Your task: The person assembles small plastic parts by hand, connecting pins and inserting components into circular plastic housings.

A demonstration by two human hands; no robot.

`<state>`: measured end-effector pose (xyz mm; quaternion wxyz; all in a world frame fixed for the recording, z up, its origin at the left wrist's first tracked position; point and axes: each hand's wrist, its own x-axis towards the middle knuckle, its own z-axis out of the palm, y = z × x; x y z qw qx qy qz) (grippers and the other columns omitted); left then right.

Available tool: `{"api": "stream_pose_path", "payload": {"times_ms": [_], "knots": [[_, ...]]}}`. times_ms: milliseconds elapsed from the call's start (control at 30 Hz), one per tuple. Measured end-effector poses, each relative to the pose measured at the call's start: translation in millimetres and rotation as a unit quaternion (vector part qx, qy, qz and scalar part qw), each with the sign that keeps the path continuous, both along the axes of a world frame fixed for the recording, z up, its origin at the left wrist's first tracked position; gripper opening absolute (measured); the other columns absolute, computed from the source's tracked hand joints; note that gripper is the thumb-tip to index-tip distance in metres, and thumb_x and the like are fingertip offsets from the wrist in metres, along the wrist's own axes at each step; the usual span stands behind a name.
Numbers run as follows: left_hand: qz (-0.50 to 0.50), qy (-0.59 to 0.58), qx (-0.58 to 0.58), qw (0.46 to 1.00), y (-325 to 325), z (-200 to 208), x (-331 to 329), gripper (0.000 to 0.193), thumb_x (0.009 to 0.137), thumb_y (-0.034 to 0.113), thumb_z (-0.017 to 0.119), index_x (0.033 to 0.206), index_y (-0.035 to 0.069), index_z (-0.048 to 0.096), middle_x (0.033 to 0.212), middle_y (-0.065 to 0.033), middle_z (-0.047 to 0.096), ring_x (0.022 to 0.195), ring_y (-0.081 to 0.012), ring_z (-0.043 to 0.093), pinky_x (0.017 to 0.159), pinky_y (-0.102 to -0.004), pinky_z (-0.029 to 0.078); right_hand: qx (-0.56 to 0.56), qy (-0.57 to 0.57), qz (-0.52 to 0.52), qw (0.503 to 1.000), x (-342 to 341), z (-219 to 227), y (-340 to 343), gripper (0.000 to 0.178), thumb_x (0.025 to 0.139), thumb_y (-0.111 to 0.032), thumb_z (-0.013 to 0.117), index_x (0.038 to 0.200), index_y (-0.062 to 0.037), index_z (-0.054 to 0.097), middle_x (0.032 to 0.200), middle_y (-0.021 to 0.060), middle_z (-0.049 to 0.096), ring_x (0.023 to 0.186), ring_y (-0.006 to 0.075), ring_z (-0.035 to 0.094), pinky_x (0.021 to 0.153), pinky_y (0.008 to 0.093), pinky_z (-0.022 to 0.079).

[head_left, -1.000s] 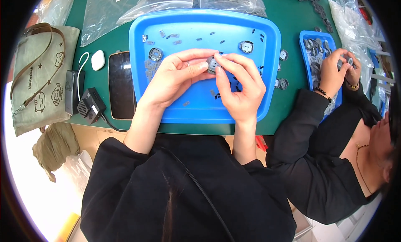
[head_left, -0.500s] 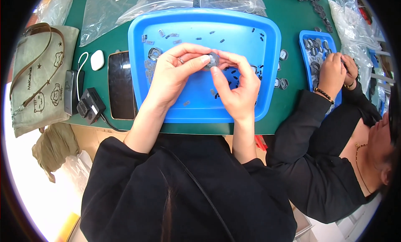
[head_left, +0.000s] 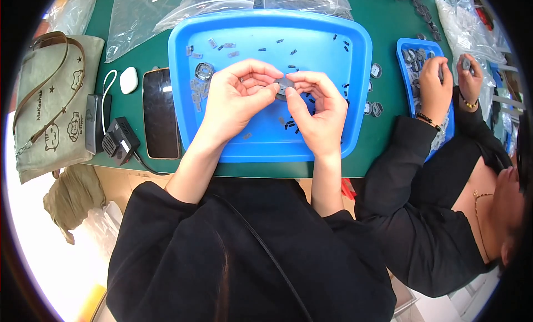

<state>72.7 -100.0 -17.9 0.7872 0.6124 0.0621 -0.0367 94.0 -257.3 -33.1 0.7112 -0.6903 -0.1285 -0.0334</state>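
Observation:
Over the middle of a large blue tray [head_left: 266, 155], my left hand [head_left: 236, 97] and my right hand [head_left: 319, 108] pinch one small grey plastic part [head_left: 283, 89] between them. Fingers cover much of the part. Small black pieces [head_left: 290, 124] lie scattered on the tray floor, some of them hidden behind my right hand. Light grey rectangular pieces [head_left: 196, 94] sit along the tray's left side, beside a dark grey ring-shaped housing [head_left: 204, 71].
Left of the tray lie a phone [head_left: 161, 114], a black adapter [head_left: 121, 140], a white case [head_left: 129, 80] and a fabric bag [head_left: 53, 111]. On the right, a co-worker's hands [head_left: 436, 89] hold grey parts above a smaller blue tray [head_left: 408, 44]. Plastic bags [head_left: 205, 11] lie behind.
My fingers have shifted on the grey part, and it now sits slightly lower between them. The co-worker's hands have moved apart, each with a grey part.

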Motion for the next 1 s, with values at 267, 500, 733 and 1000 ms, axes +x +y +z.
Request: {"api": "stream_pose_path", "payload": {"times_ms": [267,500,733,1000], "knots": [[-0.031,0.031,-0.033,0.999,2,4,0,0.022,0.085,-0.003,0.066,0.107,-0.004,0.066,0.098,-0.0101,0.068,0.091,-0.0114,0.065,0.083,-0.0234,0.053,0.008,0.052,0.013,0.999,-2,3,0,0.014,0.080,0.002,0.068,0.093,-0.0001,0.063,0.079,0.0016,0.065,0.070,0.0065,0.058,0.066,0.0217,0.048],[-0.041,0.011,-0.045,0.998,1,2,0,0.023,0.085,-0.003,0.067,0.108,-0.005,0.065,0.101,-0.0112,0.068,0.091,-0.0127,0.066,0.085,-0.0249,0.054,0.025,0.049,0.021,0.998,-2,-2,-2,0.015,0.079,0.002,0.067,0.093,-0.0008,0.060,0.078,0.0009,0.062,0.070,0.0066,0.054,0.066,0.0221,0.046],[-0.027,-0.010,-0.027,0.999,-5,3,-1,0.021,0.083,-0.006,0.068,0.103,-0.004,0.064,0.099,-0.0084,0.067,0.092,-0.0115,0.065,0.085,-0.0247,0.053,-0.004,0.002,0.017,1.000,-4,0,0,0.018,0.078,-0.002,0.068,0.094,-0.0008,0.060,0.081,0.0048,0.061,0.070,0.0114,0.056,0.066,0.0244,0.047],[0.032,-0.076,-0.005,0.997,-12,-1,-5,0.020,0.082,-0.007,0.066,0.101,-0.004,0.061,0.098,-0.0077,0.064,0.091,-0.0118,0.063,0.084,-0.0256,0.052,-0.166,-0.164,-0.021,0.972,0,2,4,0.013,0.077,-0.007,0.065,0.082,-0.0037,0.054,0.072,0.0086,0.052,0.065,0.0267,0.052,0.059,0.0353,0.043]]}}
